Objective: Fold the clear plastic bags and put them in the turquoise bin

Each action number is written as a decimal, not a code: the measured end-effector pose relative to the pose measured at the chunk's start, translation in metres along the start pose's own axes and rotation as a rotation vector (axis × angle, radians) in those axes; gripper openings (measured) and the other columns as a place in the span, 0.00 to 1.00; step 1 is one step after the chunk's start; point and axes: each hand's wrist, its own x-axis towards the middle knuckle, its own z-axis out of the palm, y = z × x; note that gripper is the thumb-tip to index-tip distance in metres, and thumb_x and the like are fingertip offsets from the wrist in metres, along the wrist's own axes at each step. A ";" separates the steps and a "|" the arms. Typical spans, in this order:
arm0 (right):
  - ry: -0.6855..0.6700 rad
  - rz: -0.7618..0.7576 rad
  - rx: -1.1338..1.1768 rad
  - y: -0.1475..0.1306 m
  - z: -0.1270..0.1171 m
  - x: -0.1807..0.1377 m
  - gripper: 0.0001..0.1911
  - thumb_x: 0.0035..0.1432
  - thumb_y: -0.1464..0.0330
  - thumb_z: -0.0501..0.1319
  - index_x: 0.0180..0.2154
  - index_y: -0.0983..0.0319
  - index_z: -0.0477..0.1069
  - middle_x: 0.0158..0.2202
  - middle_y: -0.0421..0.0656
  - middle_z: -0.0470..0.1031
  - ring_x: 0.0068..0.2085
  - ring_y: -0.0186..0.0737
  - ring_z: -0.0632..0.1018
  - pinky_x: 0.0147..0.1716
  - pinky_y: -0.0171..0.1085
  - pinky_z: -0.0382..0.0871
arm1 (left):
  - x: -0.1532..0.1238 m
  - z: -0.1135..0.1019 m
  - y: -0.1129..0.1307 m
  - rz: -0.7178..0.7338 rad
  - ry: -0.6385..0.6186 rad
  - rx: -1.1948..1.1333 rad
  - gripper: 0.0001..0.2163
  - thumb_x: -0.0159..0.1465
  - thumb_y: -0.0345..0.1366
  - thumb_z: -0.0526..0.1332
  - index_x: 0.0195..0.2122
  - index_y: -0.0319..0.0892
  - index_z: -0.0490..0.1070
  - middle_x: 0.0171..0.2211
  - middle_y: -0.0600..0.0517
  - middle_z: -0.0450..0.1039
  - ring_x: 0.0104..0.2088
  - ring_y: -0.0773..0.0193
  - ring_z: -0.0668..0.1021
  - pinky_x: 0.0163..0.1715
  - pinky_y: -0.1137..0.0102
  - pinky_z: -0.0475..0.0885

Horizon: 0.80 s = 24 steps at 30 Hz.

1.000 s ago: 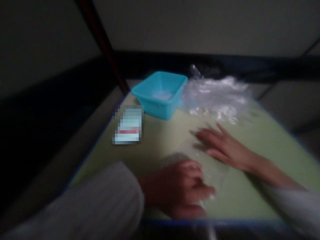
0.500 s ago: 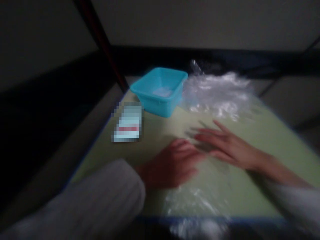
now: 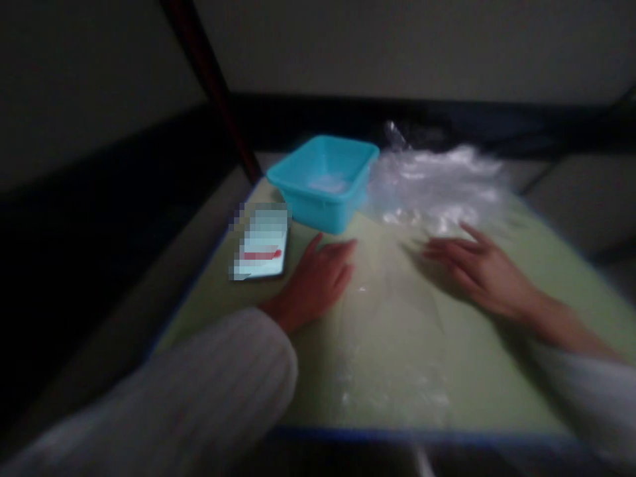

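A clear plastic bag or sheet (image 3: 392,331) lies flat on the table in front of me, its near end by the front edge. My left hand (image 3: 320,278) rests along its upper left side, forefinger stretched out and the other fingers partly bent, holding nothing that I can see. Over on the right, my right hand (image 3: 489,271) hovers just above the table or touches it lightly; its fingers are spread and nothing is in them. The picture is dim and blurred, so whether either hand touches the plastic is hard to make out.
A turquoise plastic basin (image 3: 318,205) with something pale inside stands at the back. Beside it is a crumpled heap of clear plastic (image 3: 442,185). A phone with a lit, pixelated screen (image 3: 263,242) lies left of my left hand. The yellowish table (image 3: 517,371) has a blue edge.
My hands have moved apart: the left went up and left, the right went right and slightly up. The plastic between them now lies flatter, with less hanging over the front edge.
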 end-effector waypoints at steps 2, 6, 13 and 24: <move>-0.015 0.023 0.001 0.000 0.003 0.000 0.18 0.64 0.69 0.45 0.47 0.65 0.70 0.48 0.52 0.76 0.49 0.50 0.77 0.57 0.62 0.53 | 0.001 0.000 -0.001 -0.031 0.034 0.018 0.17 0.67 0.33 0.48 0.55 0.33 0.62 0.51 0.41 0.72 0.53 0.56 0.72 0.61 0.49 0.52; -0.057 0.084 -0.012 0.003 0.009 0.000 0.18 0.65 0.68 0.46 0.51 0.64 0.68 0.49 0.52 0.75 0.49 0.49 0.77 0.57 0.63 0.53 | 0.001 0.001 -0.001 -0.035 0.058 0.006 0.17 0.66 0.31 0.49 0.54 0.31 0.62 0.48 0.41 0.74 0.50 0.55 0.74 0.59 0.50 0.56; -0.021 0.001 0.256 -0.013 0.001 0.004 0.14 0.66 0.67 0.49 0.49 0.63 0.68 0.46 0.51 0.75 0.46 0.44 0.76 0.46 0.47 0.69 | 0.001 0.000 0.004 -0.072 0.129 -0.394 0.13 0.64 0.32 0.53 0.48 0.36 0.69 0.49 0.42 0.73 0.50 0.58 0.74 0.53 0.58 0.67; -0.425 -0.319 0.604 -0.082 -0.012 -0.008 0.03 0.51 0.68 0.65 0.29 0.59 0.72 0.29 0.39 0.72 0.32 0.37 0.74 0.32 0.36 0.67 | 0.003 -0.005 0.003 -0.137 -0.291 -1.069 0.12 0.65 0.38 0.57 0.38 0.34 0.75 0.36 0.43 0.79 0.37 0.61 0.81 0.39 0.66 0.76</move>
